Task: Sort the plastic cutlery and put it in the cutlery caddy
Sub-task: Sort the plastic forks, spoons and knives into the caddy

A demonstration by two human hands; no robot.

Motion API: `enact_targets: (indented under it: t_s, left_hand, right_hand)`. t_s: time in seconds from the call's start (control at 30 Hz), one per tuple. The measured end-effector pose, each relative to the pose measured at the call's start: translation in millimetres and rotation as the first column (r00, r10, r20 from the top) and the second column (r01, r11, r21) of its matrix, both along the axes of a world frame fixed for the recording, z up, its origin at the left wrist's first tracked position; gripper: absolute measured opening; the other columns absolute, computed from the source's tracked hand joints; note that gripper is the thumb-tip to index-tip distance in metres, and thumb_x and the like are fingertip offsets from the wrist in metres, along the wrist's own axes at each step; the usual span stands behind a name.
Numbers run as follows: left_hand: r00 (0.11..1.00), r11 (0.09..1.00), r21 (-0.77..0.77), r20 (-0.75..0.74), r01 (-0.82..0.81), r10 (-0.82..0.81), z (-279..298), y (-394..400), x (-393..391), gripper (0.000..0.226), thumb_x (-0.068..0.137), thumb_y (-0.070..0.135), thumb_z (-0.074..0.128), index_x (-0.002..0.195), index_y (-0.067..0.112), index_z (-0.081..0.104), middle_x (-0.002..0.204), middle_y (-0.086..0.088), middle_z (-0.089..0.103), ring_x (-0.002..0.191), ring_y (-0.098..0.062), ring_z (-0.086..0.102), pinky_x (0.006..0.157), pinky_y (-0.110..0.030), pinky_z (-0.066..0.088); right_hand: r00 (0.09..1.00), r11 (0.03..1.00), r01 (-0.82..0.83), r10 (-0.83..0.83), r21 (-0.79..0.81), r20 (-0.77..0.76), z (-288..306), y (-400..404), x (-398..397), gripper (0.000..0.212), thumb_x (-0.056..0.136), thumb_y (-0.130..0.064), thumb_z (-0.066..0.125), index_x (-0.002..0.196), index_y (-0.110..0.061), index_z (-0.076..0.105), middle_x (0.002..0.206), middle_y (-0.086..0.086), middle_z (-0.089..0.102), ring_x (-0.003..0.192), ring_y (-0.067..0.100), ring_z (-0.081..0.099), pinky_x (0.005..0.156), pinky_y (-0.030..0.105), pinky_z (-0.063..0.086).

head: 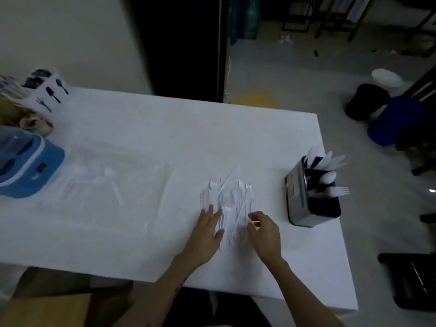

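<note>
Two hands work one cutlery pile (230,204) beside one caddy (311,197).

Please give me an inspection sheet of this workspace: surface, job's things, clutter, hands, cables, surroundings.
Surface: white table, covered with a cloth.
Job's things: pile of white plastic cutlery in front of the hands; black cutlery caddy to the right, already holding spoons, forks and knives.
Clutter: blue container and cutlery packaging at the far left.
Hands: left hand lies flat beside the pile; right hand pinches one piece, its grip at the fingertips.
Cables: nothing seen.
Surroundings: grey floor with bins.
</note>
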State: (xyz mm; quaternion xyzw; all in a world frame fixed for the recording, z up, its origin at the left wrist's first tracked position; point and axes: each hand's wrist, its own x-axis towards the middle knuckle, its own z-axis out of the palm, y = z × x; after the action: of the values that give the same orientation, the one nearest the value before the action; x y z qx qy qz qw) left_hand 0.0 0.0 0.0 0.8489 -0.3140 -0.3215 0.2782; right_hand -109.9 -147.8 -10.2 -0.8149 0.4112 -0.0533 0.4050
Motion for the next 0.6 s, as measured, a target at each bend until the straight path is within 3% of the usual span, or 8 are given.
enact_targets:
  t_s: [0.1, 0.3, 0.4, 0.6]
  left_hand:
    - [0.942, 0.962, 0.131, 0.208, 0.238, -0.262, -16.3, -8.4, 8.5, 0.066, 0.099, 0.031, 0.042, 0.153, 0.02, 0.005, 0.158, 0.002, -0.022, 0.145, -0.026, -0.022, 0.119, -0.038, -0.003]
    - [0.783, 0.825, 0.31, 0.282, 0.473, -0.555, -37.9, -8.8, 20.3, 0.07, 0.099, 0.039, 0.037, 0.151, 0.032, -0.009, 0.154, 0.004, -0.033, 0.142, -0.027, -0.03, 0.117, -0.053, -0.005]
    - [0.741, 0.809, 0.324, 0.333, 0.491, -0.583, -40.4, -3.6, 29.4, 0.07, 0.099, 0.04, 0.037, 0.15, 0.034, -0.011, 0.155, 0.005, -0.03, 0.144, -0.024, -0.026, 0.116, -0.053, -0.004]
    - [0.784, 0.858, 0.283, 0.353, 0.43, -0.51, -44.0, 7.4, 23.4, 0.067, 0.098, 0.044, 0.032, 0.152, 0.031, -0.005, 0.158, 0.003, -0.025, 0.145, -0.026, -0.024, 0.116, -0.052, 0.003]
  right_hand:
    - [0.99, 0.992, 0.12, -0.123, -0.048, -0.069, -12.9, -6.0, 5.9, 0.025, 0.093, -0.014, 0.061, 0.118, -0.013, 0.063, 0.112, 0.006, 0.065, 0.101, 0.022, 0.062, 0.087, 0.034, 0.053]
    - [0.946, 0.964, 0.258, -0.266, -0.069, -0.187, -28.4, -9.2, 22.9, 0.024, 0.093, -0.024, 0.063, 0.113, -0.01, 0.059, 0.106, 0.007, 0.063, 0.094, 0.021, 0.06, 0.079, 0.026, 0.045]
    - [0.934, 0.96, 0.271, -0.278, -0.063, -0.225, -32.7, -7.5, 30.2, 0.024, 0.09, -0.027, 0.067, 0.106, -0.012, 0.059, 0.1, 0.004, 0.063, 0.087, 0.019, 0.059, 0.074, 0.026, 0.044]
    - [0.922, 0.955, 0.296, -0.294, -0.031, -0.25, -29.6, -16.3, 30.5, 0.021, 0.092, -0.022, 0.064, 0.108, -0.009, 0.06, 0.101, 0.005, 0.065, 0.087, 0.019, 0.058, 0.076, 0.028, 0.045]
